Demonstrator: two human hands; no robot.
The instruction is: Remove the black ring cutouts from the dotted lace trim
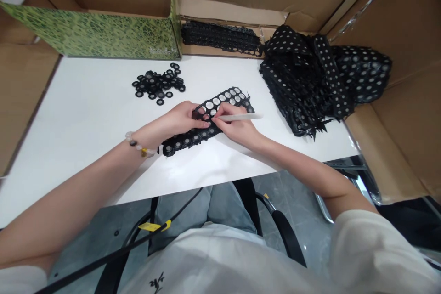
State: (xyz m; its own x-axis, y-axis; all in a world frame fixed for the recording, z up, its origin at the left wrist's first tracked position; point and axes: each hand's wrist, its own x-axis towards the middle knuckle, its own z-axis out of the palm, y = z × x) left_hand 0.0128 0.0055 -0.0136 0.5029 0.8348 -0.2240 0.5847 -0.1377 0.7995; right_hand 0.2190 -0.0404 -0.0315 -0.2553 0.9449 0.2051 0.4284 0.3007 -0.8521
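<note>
Holding what, that left hand (182, 118)?

A black perforated strip (188, 142), pinched near its middle. The fingers close narrowly over it, and a beaded bracelet (138, 144) sits on the wrist. The strip lies flat on a white table (86, 101), running from near left to far right, with pale discs showing in many of its round openings.

And the right hand (239, 128)?

Closed narrowly around a pale pointed tool (243, 117), gripped like a pen. Its thick end sticks out to the right. The tip disappears behind the fingers, where the two hands nearly touch on the strip, so I cannot tell which opening it meets.

What step does that look like?

Close work on one spot of the strip, by my judgement. That spot seems to call for a firm left-hand pinch and a controlled tool tip.

What lies farther out?

Far left of the hands, a heap of loose black rings (158, 85) sits on the table. To the right is a pile of black polka-dot sheets (303, 82). Beyond the table's far edge are a bundle of black perforated strips (220, 36) and a green patterned box (89, 32), with cardboard walls (406, 32) around the right side
</note>
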